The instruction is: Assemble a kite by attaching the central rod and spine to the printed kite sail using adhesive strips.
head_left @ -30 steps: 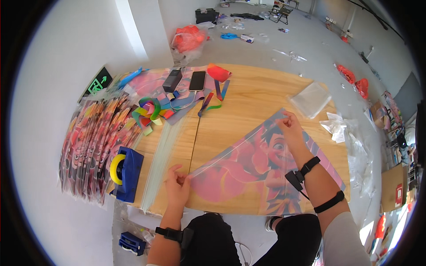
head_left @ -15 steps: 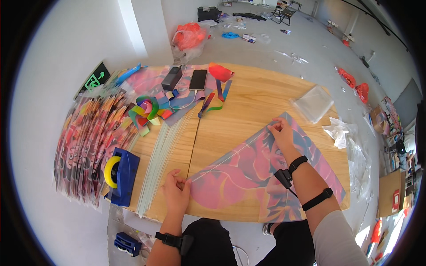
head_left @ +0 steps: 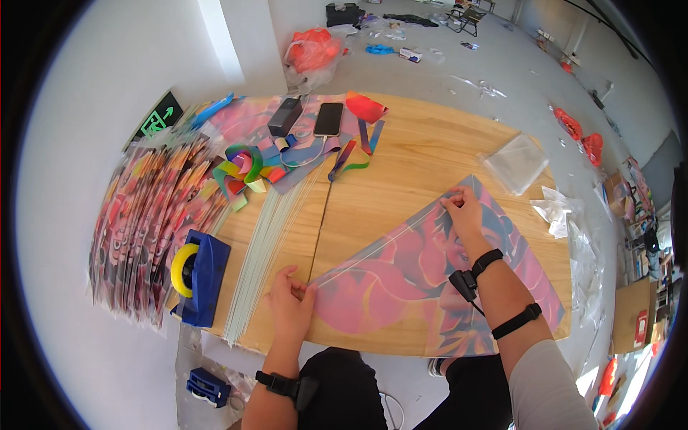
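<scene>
A triangular kite sheet point(head_left: 369, 297), thin and printed in pink and blue-grey, lies flat on the wooden table in front of me. Along its upper left edge runs a thin pale rod point(head_left: 380, 245). At the sheet's left corner, my left hand point(head_left: 292, 301) pinches the tip between thumb and forefinger, the other fingers loosely curled. My right hand point(head_left: 463, 211) is closed in a pinch on the same edge near the far corner, where the rod's end is hidden by the fingers. Both wrists wear black straps.
Left of the sheet lies a bundle of pale rods point(head_left: 264, 251), beside a blue tape dispenser point(head_left: 208, 279) and a stack of packaged printed kites point(head_left: 143, 222). Farther back are coloured ribbons point(head_left: 244, 172), a phone point(head_left: 329, 120) and a black box point(head_left: 285, 117). Clear plastic sleeves point(head_left: 517, 165) lie at right.
The whole view has shifted slightly. Both hands stay pinched at nearly the same places on the sheet's edge, and the sheet has hardly moved on the table.
</scene>
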A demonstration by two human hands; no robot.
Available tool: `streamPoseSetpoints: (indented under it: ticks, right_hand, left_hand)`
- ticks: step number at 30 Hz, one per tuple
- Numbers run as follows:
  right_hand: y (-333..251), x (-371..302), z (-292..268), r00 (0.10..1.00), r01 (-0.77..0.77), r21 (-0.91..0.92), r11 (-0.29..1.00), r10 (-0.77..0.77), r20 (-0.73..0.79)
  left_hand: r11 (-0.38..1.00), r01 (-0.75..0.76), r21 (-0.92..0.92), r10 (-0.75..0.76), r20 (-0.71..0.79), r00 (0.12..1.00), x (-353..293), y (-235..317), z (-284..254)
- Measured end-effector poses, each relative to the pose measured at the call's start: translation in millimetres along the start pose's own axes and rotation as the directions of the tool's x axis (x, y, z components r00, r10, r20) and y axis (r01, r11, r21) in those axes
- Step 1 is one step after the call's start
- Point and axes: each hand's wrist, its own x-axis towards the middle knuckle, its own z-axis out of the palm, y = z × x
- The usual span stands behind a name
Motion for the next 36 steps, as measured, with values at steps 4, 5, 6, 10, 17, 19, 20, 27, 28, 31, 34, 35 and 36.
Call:
streamPoseSetpoints:
  ticks: [4, 5, 6, 10, 17, 19, 20, 27, 28, 31, 34, 35, 36]
  right_hand:
    - [-7, -2, 0, 1.000, -0.027, -0.016, 1.000, 0.027, 0.016]
    - [-6, -1, 0, 0.999, -0.034, -0.006, 0.999, 0.034, 0.018]
    - [-4, 0, 0, 0.999, -0.042, 0.005, 0.999, 0.042, 0.020]
    - [-7, -3, 1, 0.999, -0.042, -0.017, 0.999, 0.042, 0.017]
    - [-7, -2, 1, 1.000, -0.001, -0.056, 0.998, -0.001, -0.028]
    - [-6, -2, 2, 0.999, 0.005, -0.061, 0.998, -0.007, -0.031]
    - [-6, -3, 3, 0.999, 0.006, -0.067, 0.998, -0.008, -0.031]
    - [-3, -5, 8, 0.998, 0.050, -0.093, 0.994, -0.054, -0.043]
    - [1, -3, 7, 0.998, 0.046, -0.091, 0.995, -0.051, -0.046]
    - [8, 2, 3, 0.994, 0.087, -0.092, 0.992, -0.092, -0.053]
    - [0, -1, 3, 0.999, 0.033, -0.060, 0.998, -0.035, -0.022]
    - [-7, -4, 3, 1.000, -0.003, -0.173, 0.985, 0.001, -0.017]
    - [-14, -6, 5, 0.999, -0.038, -0.284, 0.958, 0.036, -0.014]
  left_hand:
    - [1.000, 0.013, -0.019, -0.013, 0.002, 1.000, 0, -1, 0]
    - [1.000, 0.004, -0.006, -0.004, 0.002, 1.000, 0, -3, 1]
    - [1.000, -0.006, 0.007, 0.006, 0.002, 1.000, 1, -3, 2]
    - [1.000, -0.002, 0.023, 0.002, 0.001, 1.000, 0, -2, 0]
    - [0.998, 0.058, 0.021, -0.059, 0.024, 0.998, -1, 3, 0]
    - [0.997, 0.065, 0.029, -0.066, 0.025, 0.998, -1, 2, 0]
    - [0.997, 0.060, 0.039, -0.061, 0.020, 0.998, -1, 0, 1]
    - [0.992, 0.033, 0.122, -0.033, -0.002, 0.999, -3, -1, 0]
    - [0.992, 0.029, 0.124, -0.030, 0.002, 1.000, -2, 0, 1]
    - [0.994, 0.077, 0.074, -0.079, 0.022, 0.997, -1, 5, 3]
    - [0.992, 0.099, 0.076, -0.101, 0.031, 0.994, -1, 7, 2]
    - [0.988, 0.074, 0.133, -0.077, 0.015, 0.997, -2, 7, 1]
    - [0.981, 0.050, 0.189, -0.051, -0.001, 0.999, -2, 6, -1]
